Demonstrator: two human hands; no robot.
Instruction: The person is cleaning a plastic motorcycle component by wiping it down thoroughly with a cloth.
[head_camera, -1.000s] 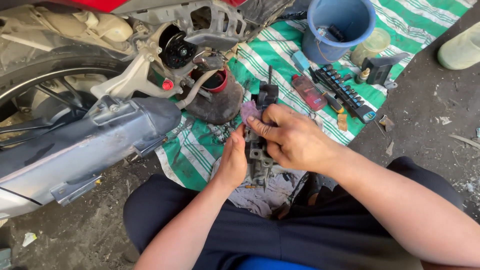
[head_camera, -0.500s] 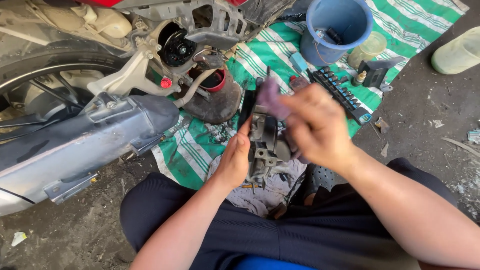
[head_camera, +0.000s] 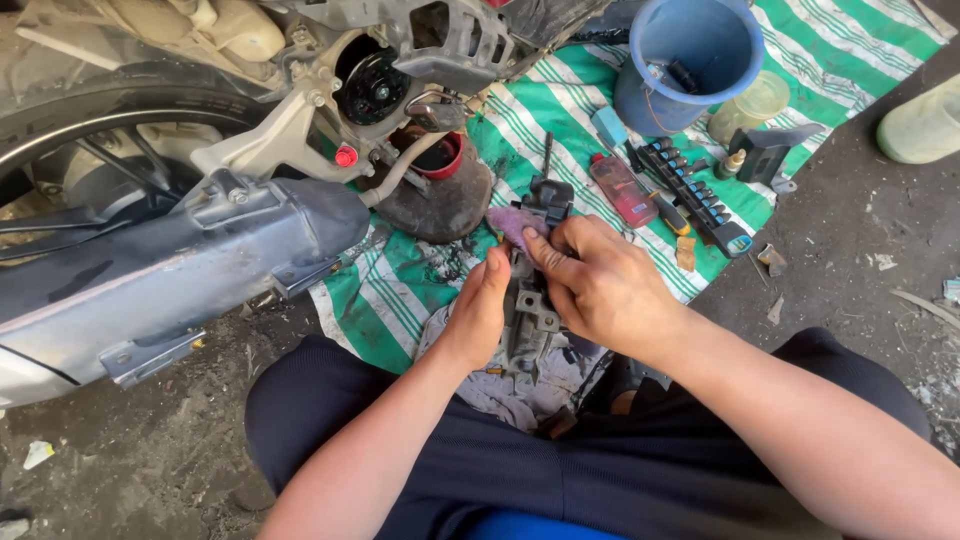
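I sit on the ground with a grey metal brake caliper part upright over a dirty rag on my lap. My left hand grips the part's left side. My right hand wraps its right side and presses a small purple cloth against its top with thumb and fingers. A black fitting with a thin rod sticks up from the part's upper end.
A motorcycle's rear wheel, exhaust and engine block fill the left. On the green striped mat lie a blue bucket, a socket rail, a red bottle and a dark pan.
My right hand lifted toward the camera with the purple cloth, then came back down onto the top of the part. My left hand kept its grip.
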